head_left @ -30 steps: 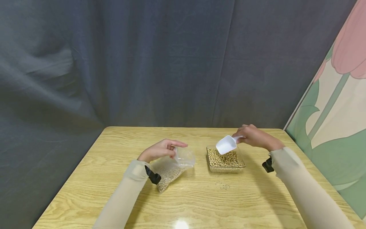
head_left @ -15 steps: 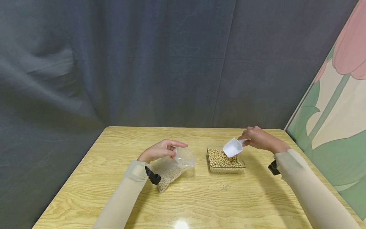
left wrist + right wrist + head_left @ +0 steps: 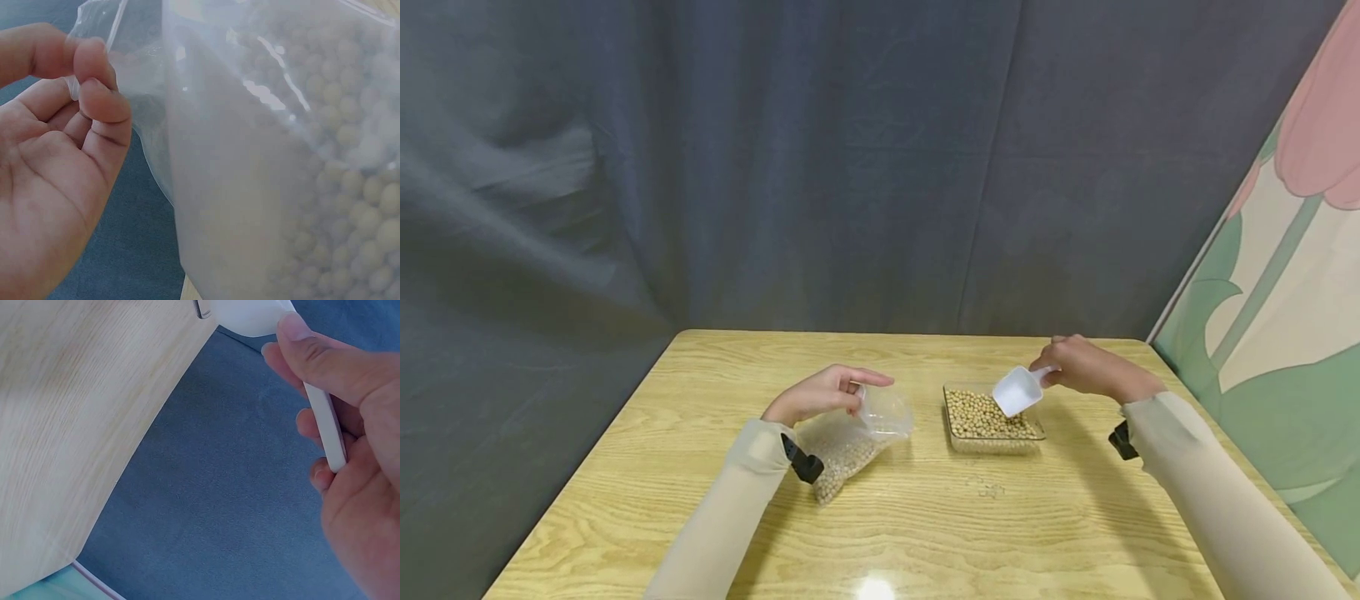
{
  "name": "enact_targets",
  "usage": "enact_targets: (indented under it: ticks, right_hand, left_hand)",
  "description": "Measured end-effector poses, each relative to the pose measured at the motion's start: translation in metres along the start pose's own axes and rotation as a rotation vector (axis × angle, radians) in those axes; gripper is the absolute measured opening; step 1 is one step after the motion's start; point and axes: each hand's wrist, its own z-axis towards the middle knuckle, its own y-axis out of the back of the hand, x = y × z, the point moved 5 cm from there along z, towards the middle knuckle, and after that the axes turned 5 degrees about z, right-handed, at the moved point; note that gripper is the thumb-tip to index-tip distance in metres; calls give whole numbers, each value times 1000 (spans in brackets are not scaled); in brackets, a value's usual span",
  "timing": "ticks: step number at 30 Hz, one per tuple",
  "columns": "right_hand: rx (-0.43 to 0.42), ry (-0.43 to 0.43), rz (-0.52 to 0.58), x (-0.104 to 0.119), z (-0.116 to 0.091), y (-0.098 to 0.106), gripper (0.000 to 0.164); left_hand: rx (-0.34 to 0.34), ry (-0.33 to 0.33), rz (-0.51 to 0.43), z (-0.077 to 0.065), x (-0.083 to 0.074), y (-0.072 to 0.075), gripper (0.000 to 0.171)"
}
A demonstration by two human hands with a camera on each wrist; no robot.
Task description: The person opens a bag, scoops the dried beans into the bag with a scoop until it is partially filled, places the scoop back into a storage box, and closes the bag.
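My left hand point(image 3: 820, 395) pinches the top edge of a clear plastic bag point(image 3: 886, 412) between thumb and fingers. Pale round beans point(image 3: 369, 212) fill the lower part of the bag, which leans on the table. In my right hand point(image 3: 1086, 368) is a white scoop point(image 3: 1018, 392), its handle point(image 3: 326, 425) gripped with the thumb along it. The scoop's bowl looks empty and hangs tilted over the right side of a clear rectangular container point(image 3: 996, 447). Yellowish beans point(image 3: 981, 412) lie inside that container.
Both things stand on a light wooden table point(image 3: 700, 500), the container right of the bag. Small marks point(image 3: 987, 487) show on the wood before the container. A dark curtain point(image 3: 820, 167) hangs behind, and a flower-painted panel point(image 3: 1285, 317) rises at the right.
The right hand has moved right and slightly down with the scoop, from the container's middle to its right side. The left hand and bag have stayed put.
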Motion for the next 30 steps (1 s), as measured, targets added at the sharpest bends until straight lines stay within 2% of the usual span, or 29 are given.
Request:
enact_targets:
  ticks: [14,21,30]
  right_hand:
    - [60,-53,-56,1,4,2,22]
    - [103,-75,-23,7,8,0,19]
    - [141,-27,-61,18,16,-4,12]
  left_hand:
    - [-4,16,-5,-2,-1,0,53]
    - [-2,22,-3,-1,1,0,53]
    - [-3,16,4,-2,1,1,53]
